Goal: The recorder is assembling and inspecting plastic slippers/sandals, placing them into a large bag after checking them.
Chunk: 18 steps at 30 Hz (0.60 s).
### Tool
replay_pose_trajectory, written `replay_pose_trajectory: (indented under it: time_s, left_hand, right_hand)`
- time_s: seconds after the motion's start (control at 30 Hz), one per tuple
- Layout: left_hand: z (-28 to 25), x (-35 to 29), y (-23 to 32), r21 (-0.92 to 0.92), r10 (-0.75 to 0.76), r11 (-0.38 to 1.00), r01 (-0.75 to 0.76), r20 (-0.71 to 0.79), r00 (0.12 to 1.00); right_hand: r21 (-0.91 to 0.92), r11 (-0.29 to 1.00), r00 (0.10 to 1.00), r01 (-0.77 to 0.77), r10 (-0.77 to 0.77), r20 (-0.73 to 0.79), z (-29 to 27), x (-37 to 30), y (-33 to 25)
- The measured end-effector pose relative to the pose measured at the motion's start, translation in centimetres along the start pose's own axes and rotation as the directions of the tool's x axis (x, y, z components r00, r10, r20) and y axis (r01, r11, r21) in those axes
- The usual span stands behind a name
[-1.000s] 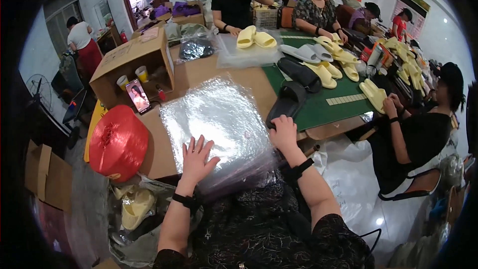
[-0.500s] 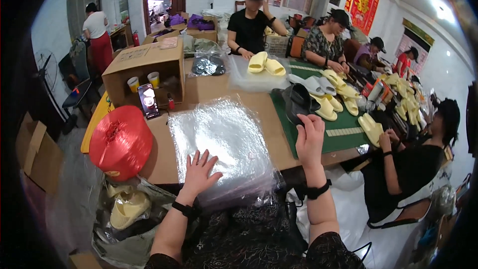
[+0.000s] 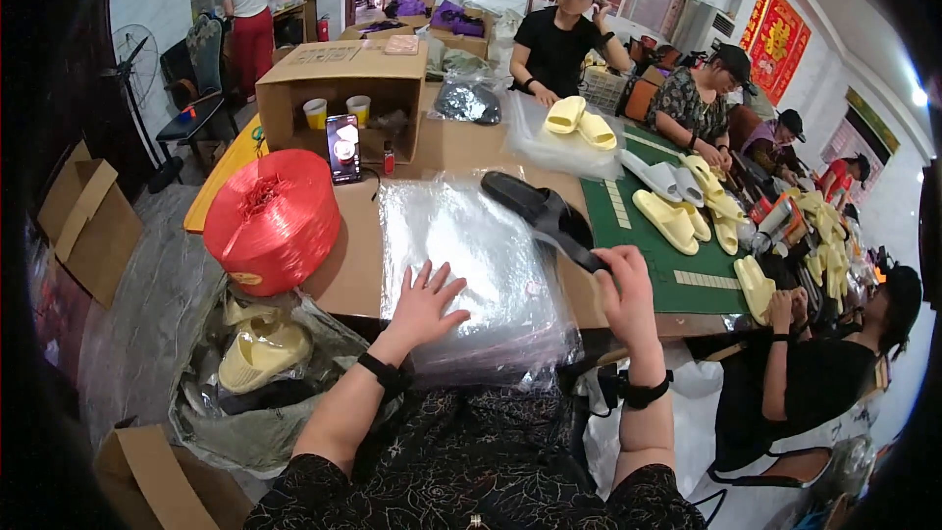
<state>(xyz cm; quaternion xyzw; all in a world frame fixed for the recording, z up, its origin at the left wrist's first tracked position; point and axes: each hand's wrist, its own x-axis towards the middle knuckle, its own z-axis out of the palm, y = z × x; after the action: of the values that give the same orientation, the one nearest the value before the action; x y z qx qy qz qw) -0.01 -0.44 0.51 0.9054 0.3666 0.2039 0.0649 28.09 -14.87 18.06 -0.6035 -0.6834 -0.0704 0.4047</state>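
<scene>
A stack of clear plastic bags (image 3: 471, 236) lies on the table in front of me. My left hand (image 3: 422, 306) rests flat on its left part, fingers spread. In my right hand (image 3: 625, 292) is the end of a black slide sandal (image 3: 540, 211), pinched between thumb and fingers. The sandal slants up and left across the right top corner of the bags. Whether a second black sandal lies against it cannot be made out. Beyond it, a pair of grey slides (image 3: 662, 177) and several pale yellow slides (image 3: 667, 221) lie on a green mat (image 3: 623, 280).
A big red twine roll (image 3: 270, 221) stands left of the bags. Behind it are an open cardboard box (image 3: 339, 74), a phone (image 3: 343, 149) and two cups. At lower left, a sack (image 3: 211, 412) holds yellow slides. Several people work around the table, one close at right.
My right hand has brought the black sandal from the green mat leftward over the bags, turning it lower. My left hand stays on the bags. The whole view has shifted.
</scene>
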Motion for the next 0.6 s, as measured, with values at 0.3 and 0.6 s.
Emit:
replay_pose_trajectory:
  time_s: [0.3, 0.6]
  left_hand:
    - [0.0, -0.1, -0.1, 0.034, 0.002, 0.999, -0.001, -0.029, 1.000]
    - [0.0, 0.2, 0.1, 0.014, 0.001, 1.000, 0.000, -0.014, 1.000]
  right_hand:
    - [-0.118, 0.991, 0.984, -0.056, 0.035, -0.174, -1.0, -0.9, -1.2]
    - [-0.429, 0.902, 0.996, -0.054, 0.019, -0.085, 4.4, -0.9, 6.7]
